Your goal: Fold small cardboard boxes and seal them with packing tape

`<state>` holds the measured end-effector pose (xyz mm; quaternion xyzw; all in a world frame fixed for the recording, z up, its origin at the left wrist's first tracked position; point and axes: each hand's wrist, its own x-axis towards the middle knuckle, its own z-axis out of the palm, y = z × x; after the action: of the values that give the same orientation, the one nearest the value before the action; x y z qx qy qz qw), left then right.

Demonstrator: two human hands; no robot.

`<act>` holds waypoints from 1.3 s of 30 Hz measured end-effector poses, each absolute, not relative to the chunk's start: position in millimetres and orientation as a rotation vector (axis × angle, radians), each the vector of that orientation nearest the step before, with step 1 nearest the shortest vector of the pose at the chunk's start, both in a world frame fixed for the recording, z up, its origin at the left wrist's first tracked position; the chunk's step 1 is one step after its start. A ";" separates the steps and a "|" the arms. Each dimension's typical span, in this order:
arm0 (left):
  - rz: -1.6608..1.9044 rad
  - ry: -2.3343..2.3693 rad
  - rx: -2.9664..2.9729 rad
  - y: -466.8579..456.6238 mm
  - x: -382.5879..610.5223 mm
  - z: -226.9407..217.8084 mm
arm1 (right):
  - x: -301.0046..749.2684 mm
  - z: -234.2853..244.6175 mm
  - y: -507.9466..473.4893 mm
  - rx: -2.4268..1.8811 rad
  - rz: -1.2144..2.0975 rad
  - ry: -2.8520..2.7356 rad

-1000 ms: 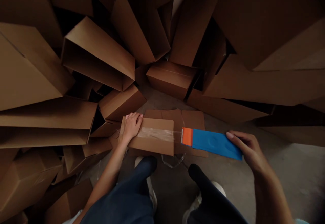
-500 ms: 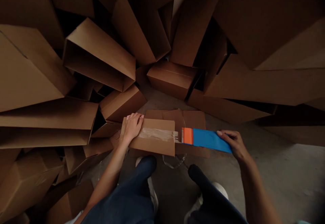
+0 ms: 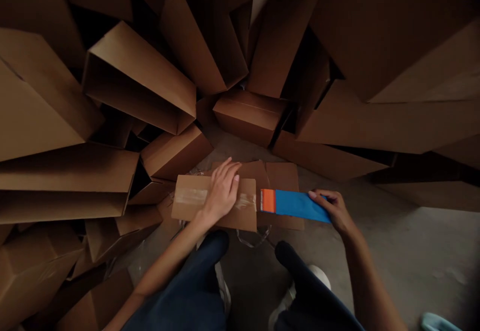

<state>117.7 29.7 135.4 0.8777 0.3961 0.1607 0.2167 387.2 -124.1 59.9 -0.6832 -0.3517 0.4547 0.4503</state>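
Note:
A small cardboard box [image 3: 195, 213] lies low between my feet, with a strip of clear tape [image 3: 191, 196] along its top. My left hand [image 3: 222, 188] rests flat across the tape, its fingers stretched out toward the far side. In my right hand [image 3: 332, 206] is a blue tape dispenser [image 3: 298, 204], gripped at its right end between thumb and fingers. Its orange head [image 3: 268, 200], with a toothed edge, points at the box and sits just off its right end. Beneath the box a flattened piece of cardboard [image 3: 283, 176] covers part of the floor.
Many open and closed cartons are piled around, such as an open box [image 3: 144, 76] at the upper left and a low box [image 3: 247, 116] straight ahead. A loop of clear tape [image 3: 255, 238] lies by my feet. A pale blue object [image 3: 437, 322] shows at the lower right on the concrete floor [image 3: 397, 256].
My left hand has slid right from the box's left end onto the tape. The tape end that reached toward the dispenser now lies at the box's right edge, apart from it.

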 end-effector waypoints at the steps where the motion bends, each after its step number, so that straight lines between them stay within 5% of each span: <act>1: 0.444 1.101 2.462 25.4 125.3 131.2 | 386.6 59.9 -124.1 -1.693 1.128 -0.876; 9: 0.188 1.158 2.527 27.0 140.2 106.8 | 393.1 47.1 -122.7 -1.696 1.252 -0.937; 19: 0.098 1.207 2.554 29.0 144.7 112.1 | 338.5 13.3 -105.6 -1.902 0.900 -1.152; 39: 0.005 1.177 2.619 31.5 143.3 111.4 | 352.2 3.8 -111.6 -1.978 0.917 -1.112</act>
<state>143.3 31.5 111.4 0.9038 0.4061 0.0018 0.1350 352.2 -111.6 3.8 -0.7599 -0.4274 0.3524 0.3401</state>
